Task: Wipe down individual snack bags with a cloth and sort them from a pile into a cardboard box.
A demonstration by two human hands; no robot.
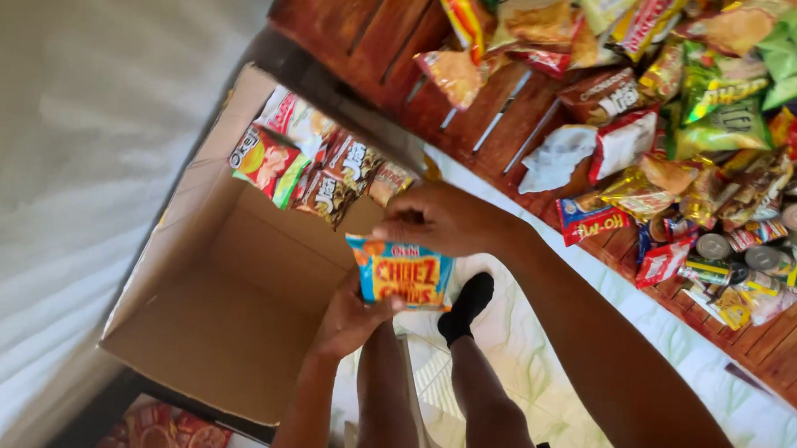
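Note:
Both my hands hold a small blue and orange snack packet (403, 272) just over the near edge of an open cardboard box (218, 305). My left hand (348, 321) grips it from below. My right hand (440, 219) pinches its top edge. Several snack packets (315, 163), red, brown and white, stand in a row along the far end of the box. The box's middle and near end show bare cardboard.
A dark wooden slatted table (373, 29) on the right carries a big heap of snack bags (701, 95) and several small cans (789, 239). My legs and a black sock (465, 304) stand on a pale patterned floor. White fabric (60, 185) fills the left side.

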